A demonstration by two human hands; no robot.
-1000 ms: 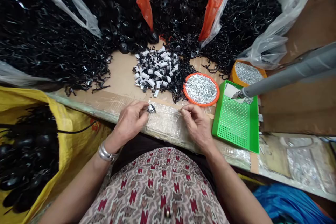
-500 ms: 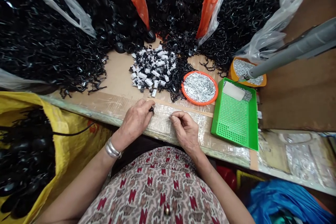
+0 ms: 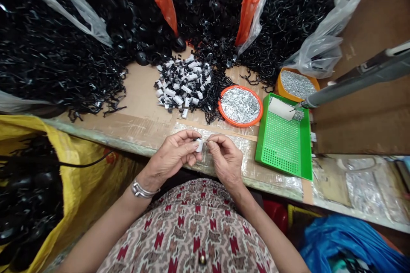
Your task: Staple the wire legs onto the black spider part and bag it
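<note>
My left hand (image 3: pixel 176 151) is closed on a small white and black plastic part (image 3: pixel 199 145), pinched between thumb and fingers above the table's front edge. Close on its right, my right hand (image 3: pixel 225 155) pinches a thin metal pin (image 3: pixel 205 141), which points left at the part. Whether the pin's tip has entered the part I cannot tell. Beyond both hands lies a pile of similar white and black parts (image 3: pixel 184 83). A red-rimmed round dish (image 3: pixel 219 113) full of silvery pins is to the right of the pile.
A green perforated tray (image 3: pixel 283 140) stands at right, with an orange tub (image 3: pixel 282 87) of small metal pieces behind it. A grey powered-tool-like rod (image 3: pixel 349 81) reaches in from the right. Heaps of black plastic parts (image 3: pixel 57 47) line the back; a yellow sack (image 3: pixel 77 192) is at left.
My left hand has moved right and turned, bringing the white and black part into view beside the pin. My right hand has stayed nearly in place. The camera view has shifted slightly.
</note>
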